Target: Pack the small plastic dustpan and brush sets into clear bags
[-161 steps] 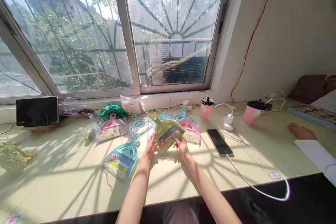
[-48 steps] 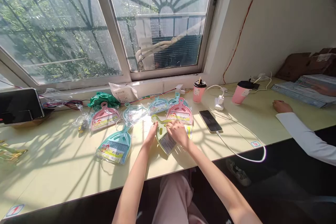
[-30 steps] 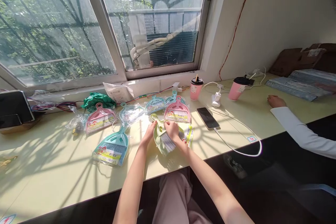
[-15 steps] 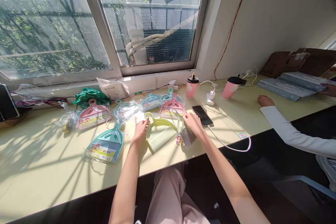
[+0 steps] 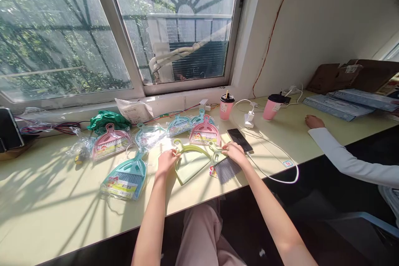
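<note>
My left hand is closed on the left edge of a light green dustpan, near its looped handle. The dustpan rests on the table with its wide lip toward me. To its right, my right hand grips the edge of a small green hand brush with grey bristles. The bristles point toward me and the brush lies nearly flat. A small printed card shows beside the bristles on the left.
Packaged dustpan sets, a teal one and pink ones among several, lie left and behind. A phone, white cable and pink cups stand right. Another person's sleeved arm rests on the table farther right.
The brush has turned flatter, its handle now near the dustpan and its face showing. My right hand has shifted slightly right and down; the left stays at the dustpan.
</note>
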{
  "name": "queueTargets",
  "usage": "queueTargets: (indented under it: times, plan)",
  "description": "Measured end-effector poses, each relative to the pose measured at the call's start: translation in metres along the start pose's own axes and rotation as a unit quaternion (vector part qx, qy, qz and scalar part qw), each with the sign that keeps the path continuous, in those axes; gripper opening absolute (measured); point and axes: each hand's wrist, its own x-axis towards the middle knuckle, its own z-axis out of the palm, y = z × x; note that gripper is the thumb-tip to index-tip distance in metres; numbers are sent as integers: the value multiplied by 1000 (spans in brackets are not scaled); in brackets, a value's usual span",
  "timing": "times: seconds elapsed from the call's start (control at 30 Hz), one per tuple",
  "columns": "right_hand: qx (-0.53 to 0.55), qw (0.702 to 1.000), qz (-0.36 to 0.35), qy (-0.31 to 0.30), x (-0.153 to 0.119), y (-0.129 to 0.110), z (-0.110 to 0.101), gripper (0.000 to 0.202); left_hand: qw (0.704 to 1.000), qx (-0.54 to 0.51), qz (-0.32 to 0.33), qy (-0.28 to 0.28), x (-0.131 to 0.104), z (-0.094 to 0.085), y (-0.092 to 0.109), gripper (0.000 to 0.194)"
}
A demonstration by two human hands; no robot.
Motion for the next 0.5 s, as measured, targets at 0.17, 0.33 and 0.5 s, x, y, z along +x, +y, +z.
queueTargets:
  times: [0.17, 0.33, 0.5]
  plan:
    - [83, 995, -6, 57, -4, 9, -2, 15, 986, -158, -28, 41, 2, 1, -1, 13]
    - [263, 956, -51, 116, -9, -4, -20, 10, 938, -342, -34, 44, 7, 0, -2, 21]
    - [445, 886, -115, 57, -2, -81, -3, 21, 910, -413, 0, 30, 4, -5, -1, 41]
